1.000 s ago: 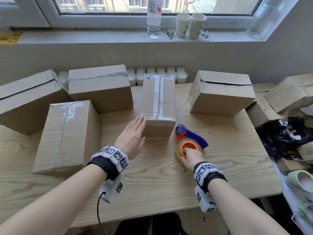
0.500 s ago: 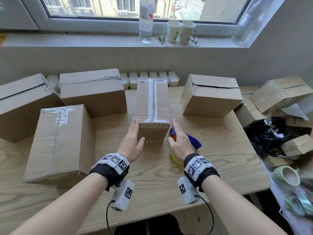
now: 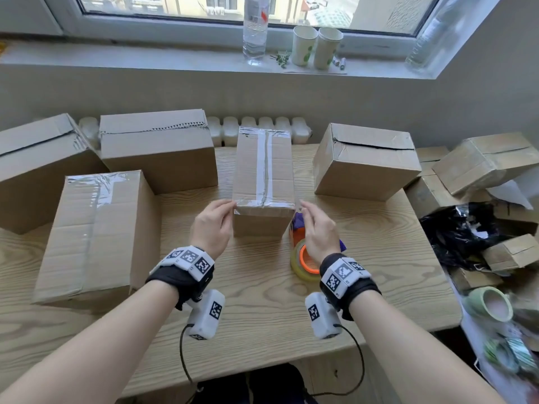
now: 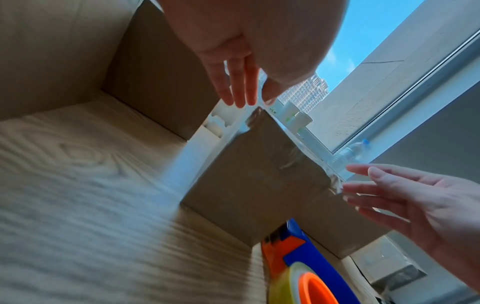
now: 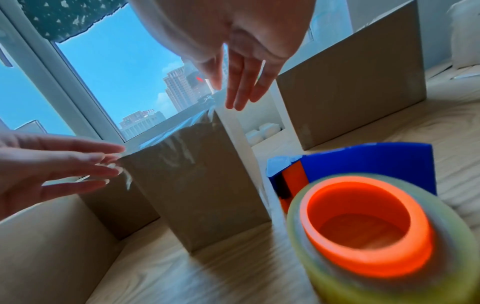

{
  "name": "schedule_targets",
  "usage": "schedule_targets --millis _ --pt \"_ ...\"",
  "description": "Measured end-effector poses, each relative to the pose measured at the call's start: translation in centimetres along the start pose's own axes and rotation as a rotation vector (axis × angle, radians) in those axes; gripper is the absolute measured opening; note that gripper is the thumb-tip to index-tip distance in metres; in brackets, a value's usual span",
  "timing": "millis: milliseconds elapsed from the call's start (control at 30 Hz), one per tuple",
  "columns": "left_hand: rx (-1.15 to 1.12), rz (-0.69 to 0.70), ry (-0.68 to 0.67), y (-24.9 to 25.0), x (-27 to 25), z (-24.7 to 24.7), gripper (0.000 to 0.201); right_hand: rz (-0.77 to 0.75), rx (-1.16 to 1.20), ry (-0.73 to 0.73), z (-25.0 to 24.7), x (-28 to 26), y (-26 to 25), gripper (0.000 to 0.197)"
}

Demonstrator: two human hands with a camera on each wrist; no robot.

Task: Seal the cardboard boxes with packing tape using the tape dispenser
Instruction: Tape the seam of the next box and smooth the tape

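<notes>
A narrow cardboard box (image 3: 264, 173) stands in the middle of the table, clear tape along its top seam and over its near edge. My left hand (image 3: 214, 221) hovers at its near left corner, fingers straight, fingertips (image 4: 240, 98) at the taped edge. My right hand (image 3: 315, 225) is at the near right corner, fingers spread (image 5: 237, 96) and holding nothing. The blue and orange tape dispenser (image 3: 303, 252) with its clear tape roll (image 5: 363, 236) lies on the table under my right hand, right of the box.
The wooden table (image 3: 262, 301) also holds a taped box (image 3: 96, 231) at the left, two more boxes (image 3: 157, 147) behind it and an untaped box (image 3: 364, 161) at the right. More boxes, a black bag (image 3: 466, 228) and tape rolls (image 3: 490, 304) crowd the right side.
My right hand left the tape dispenser and rose to the box's near right corner. My left hand lifted from the box's left side to its top near corner.
</notes>
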State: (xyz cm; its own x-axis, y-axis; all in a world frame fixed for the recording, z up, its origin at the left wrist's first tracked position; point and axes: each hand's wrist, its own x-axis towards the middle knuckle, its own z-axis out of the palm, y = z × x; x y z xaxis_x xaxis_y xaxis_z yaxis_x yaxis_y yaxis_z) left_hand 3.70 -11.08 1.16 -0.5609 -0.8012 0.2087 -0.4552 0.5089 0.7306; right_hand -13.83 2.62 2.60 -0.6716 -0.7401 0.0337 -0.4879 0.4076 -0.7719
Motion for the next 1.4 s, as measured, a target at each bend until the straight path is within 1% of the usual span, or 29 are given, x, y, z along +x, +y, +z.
schedule_targets --millis 33,67,133,200,267,300,400,500,567,633,700,767,800,833,867,933,967,1033,1100,1133,1233,1300,1333,1367,1400 --pt "0.024 0.006 0.023 -0.2 0.5 -0.2 0.022 -0.041 -0.030 0.053 -0.1 0.7 0.2 0.029" --pt "0.033 -0.010 0.023 -0.2 1.1 -0.4 0.019 -0.063 -0.046 0.065 -0.3 1.5 0.2 0.027" --pt "0.036 -0.065 -0.039 0.0 2.0 -0.7 0.020 -0.071 -0.062 0.011 -0.5 2.8 0.2 0.025" --pt "0.102 -0.091 -0.130 0.2 2.4 -0.8 0.023 -0.068 -0.093 -0.073 -0.5 3.6 0.3 0.027" --pt "0.220 -0.058 -0.189 0.3 2.5 -0.7 0.026 -0.076 -0.123 -0.130 -0.3 4.0 0.6 0.027" --pt "0.257 -0.028 -0.191 0.2 2.5 -0.7 0.025 -0.096 -0.131 -0.136 -0.1 4.0 0.8 0.026" --pt "0.256 0.070 -0.147 -0.5 2.7 -0.5 0.014 -0.244 -0.213 -0.102 0.2 4.3 1.5 0.018" --pt "0.263 0.212 -0.070 -1.2 2.6 -0.1 0.007 -0.425 -0.303 -0.030 0.5 4.5 2.0 0.009" --pt "0.262 0.230 -0.058 -1.2 2.6 0.2 0.006 -0.494 -0.358 0.012 0.9 4.5 2.1 0.008" --pt "0.263 0.209 -0.048 -0.9 2.6 0.3 0.005 -0.529 -0.401 0.055 1.0 4.4 2.0 0.004" --pt "0.294 0.156 -0.065 -0.2 2.6 0.1 0.004 -0.553 -0.428 0.093 1.1 4.1 1.7 0.016" --pt "0.353 0.165 -0.072 0.5 2.6 -0.3 0.008 -0.616 -0.453 0.055 1.6 3.8 1.5 0.035" --pt "0.374 0.200 -0.072 0.9 2.6 -0.4 0.012 -0.666 -0.462 0.011 2.1 3.9 1.4 0.044" --pt "0.390 0.256 -0.075 1.2 2.6 -0.5 0.013 -0.723 -0.466 -0.034 2.7 4.0 1.4 0.049" --pt "0.406 0.326 -0.079 1.4 2.8 -0.5 0.013 -0.772 -0.469 -0.067 3.3 4.1 1.3 0.051" --pt "0.436 0.438 -0.086 1.2 3.1 -0.1 0.008 -0.820 -0.464 -0.082 4.6 4.3 1.4 0.053" --pt "0.441 0.460 -0.093 0.9 3.3 0.1 0.004 -0.827 -0.453 -0.075 5.0 4.4 1.6 0.053" --pt "0.415 0.455 -0.082 0.3 3.3 0.7 0.014 -0.837 -0.425 -0.046 5.2 4.4 1.9 0.046" --pt "0.360 0.405 -0.069 0.1 2.9 1.2 0.023 -0.825 -0.405 -0.026 5.2 4.5 2.0 0.041" --pt "0.336 0.381 -0.069 0.2 2.8 1.3 0.025 -0.808 -0.403 -0.030 5.2 4.5 1.8 0.041" --pt "0.284 0.337 -0.084 0.3 2.9 1.2 0.025 -0.776 -0.417 -0.110 4.9 4.4 0.7 0.041" --pt "0.275 0.300 -0.146 0.7 3.2 0.5 0.019 -0.708 -0.371 -0.135 3.4 4.6 0.0 0.033" --pt "0.281 0.273 -0.197 0.8 3.4 0.0 0.020 -0.645 -0.325 -0.105 2.4 4.8 -0.2 0.031" --pt "0.288 0.251 -0.233 0.9 3.5 -0.6 0.024 -0.585 -0.278 -0.049 1.2 5.0 -0.1 0.031" --pt "0.295 0.232 -0.245 0.8 3.6 -1.2 0.029 -0.538 -0.253 -0.005 0.1 5.1 0.1 0.034"
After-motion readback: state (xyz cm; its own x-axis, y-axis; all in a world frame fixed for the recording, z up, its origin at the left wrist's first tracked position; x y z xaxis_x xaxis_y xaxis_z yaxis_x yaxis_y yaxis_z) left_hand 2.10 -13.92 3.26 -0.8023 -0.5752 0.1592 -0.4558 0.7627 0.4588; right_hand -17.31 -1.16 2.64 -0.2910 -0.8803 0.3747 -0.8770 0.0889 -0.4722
